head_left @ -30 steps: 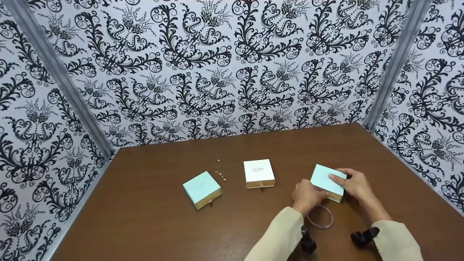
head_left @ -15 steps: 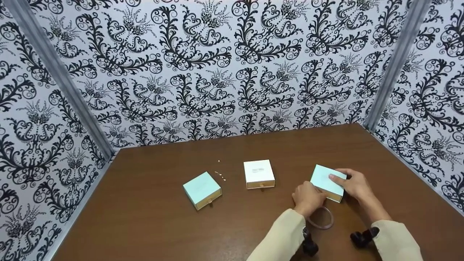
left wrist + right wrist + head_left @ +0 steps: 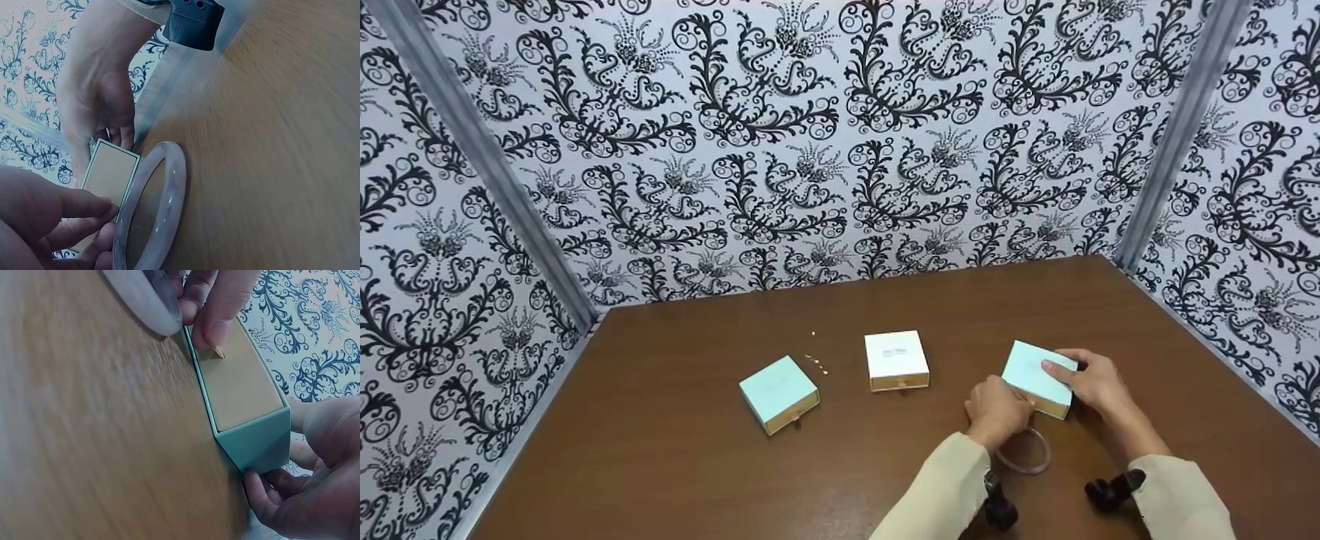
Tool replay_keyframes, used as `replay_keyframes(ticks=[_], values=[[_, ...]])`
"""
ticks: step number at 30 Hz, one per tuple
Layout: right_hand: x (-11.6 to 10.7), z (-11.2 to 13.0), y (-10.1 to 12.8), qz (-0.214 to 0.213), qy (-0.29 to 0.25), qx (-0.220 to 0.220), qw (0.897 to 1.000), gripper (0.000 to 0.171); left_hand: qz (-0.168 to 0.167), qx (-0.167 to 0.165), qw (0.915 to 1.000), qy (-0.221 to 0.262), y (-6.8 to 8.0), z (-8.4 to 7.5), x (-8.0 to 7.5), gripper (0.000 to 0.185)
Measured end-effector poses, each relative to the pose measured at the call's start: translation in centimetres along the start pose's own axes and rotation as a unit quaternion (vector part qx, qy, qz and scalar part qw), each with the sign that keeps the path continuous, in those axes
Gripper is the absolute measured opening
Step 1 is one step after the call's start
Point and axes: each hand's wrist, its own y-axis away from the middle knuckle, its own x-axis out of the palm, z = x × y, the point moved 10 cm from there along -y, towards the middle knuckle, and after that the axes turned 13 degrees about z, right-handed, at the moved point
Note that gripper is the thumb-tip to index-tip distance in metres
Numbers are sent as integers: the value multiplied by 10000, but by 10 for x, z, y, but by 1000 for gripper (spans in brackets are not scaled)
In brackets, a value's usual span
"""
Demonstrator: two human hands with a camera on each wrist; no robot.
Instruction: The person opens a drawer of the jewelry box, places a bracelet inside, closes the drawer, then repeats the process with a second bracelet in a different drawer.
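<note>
A light-turquoise drawer box (image 3: pixel 1039 371) with a tan drawer front lies on the right of the table. My right hand (image 3: pixel 1099 386) grips it from the right, thumb on the lid and fingers along its side. At the drawer front, my left hand (image 3: pixel 996 409) pinches the small tan ribbon tab (image 3: pixel 219 353) between thumb and finger. The drawer sits flush in its sleeve in the right wrist view. A pale, glossy, translucent bangle (image 3: pixel 174 197) rests on the table just in front of the box, partly covered by my left hand in the head view.
To the left stands a white drawer box (image 3: pixel 896 356), then another turquoise box (image 3: pixel 778 394), each with a ribbon tab. Small pale bits (image 3: pixel 816 361) lie between them. Patterned walls (image 3: pixel 810 150) enclose the brown table (image 3: pixel 675 465) at the back and sides.
My left thumb has drawn in toward the fingers at the box front, and the left wrist has shifted slightly right, over part of the bangle. My right hand and the box have stayed put.
</note>
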Motion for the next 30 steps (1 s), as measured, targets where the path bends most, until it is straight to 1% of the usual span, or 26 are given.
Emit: replay_keyframes(ticks=[7,15,20,25,30], values=[[3,-2,-1,105,-312,-10,9995,73,68,-190,9996,-205,-1,4,0,43],[5,-1,-1,188,-276,-3,9994,76,289,-271,9988,-296,-2,5,0,32],[4,-1,0,206,-266,-17,9994,76,373,-266,9986,-280,-1,5,0,29],[4,-1,0,160,-307,-49,9994,75,360,-205,9989,-203,1,5,-2,27],[4,-2,-1,207,-358,1,9991,76,354,-181,9991,-167,2,5,-3,26]])
